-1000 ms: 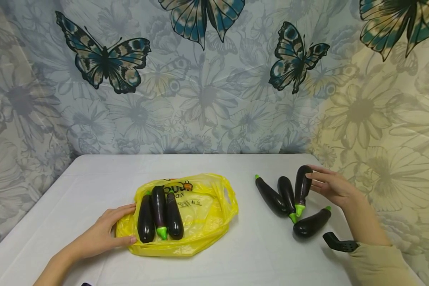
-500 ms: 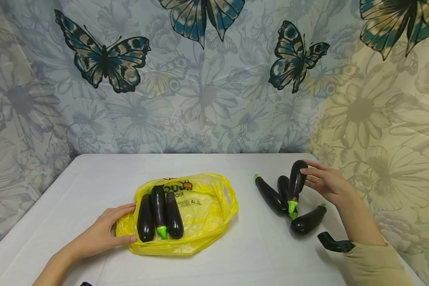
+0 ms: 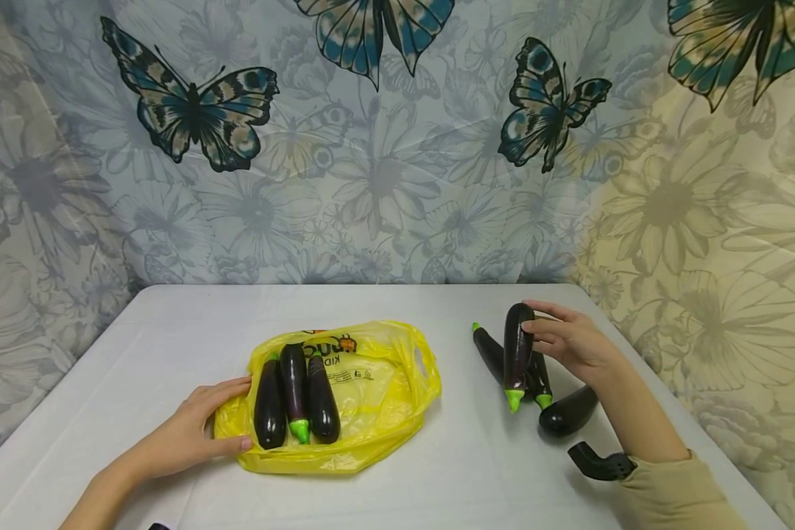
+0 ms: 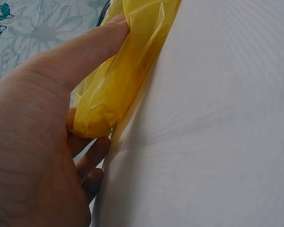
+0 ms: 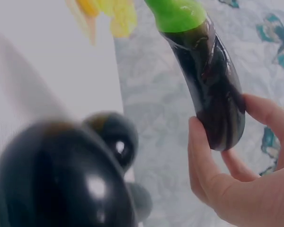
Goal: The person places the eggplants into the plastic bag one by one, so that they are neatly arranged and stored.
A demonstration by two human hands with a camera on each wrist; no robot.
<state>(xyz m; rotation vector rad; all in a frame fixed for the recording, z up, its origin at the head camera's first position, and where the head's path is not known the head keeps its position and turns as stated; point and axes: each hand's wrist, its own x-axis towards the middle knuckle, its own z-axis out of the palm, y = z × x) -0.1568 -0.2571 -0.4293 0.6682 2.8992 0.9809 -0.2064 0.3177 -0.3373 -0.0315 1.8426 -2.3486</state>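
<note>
R wrist cam, unlike head cam, shows R hand (image 5: pixel 255 189), fingers (image 5: pixel 200 149) pinching eggplant (image 5: pixel 210 85) both sides, stem (image 5: pixel 182 16) at 11 o'clock. L hand (image 3: pixel 188 428) grips plastic bag (image 3: pixel 387 412) at 9 o'clock.

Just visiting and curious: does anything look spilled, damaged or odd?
Nothing looks spilled or damaged. Odd: in the yellow bag, the middle eggplant has its green stem at the near end, while the left eggplant and right eggplant have theirs at the far end.
</note>
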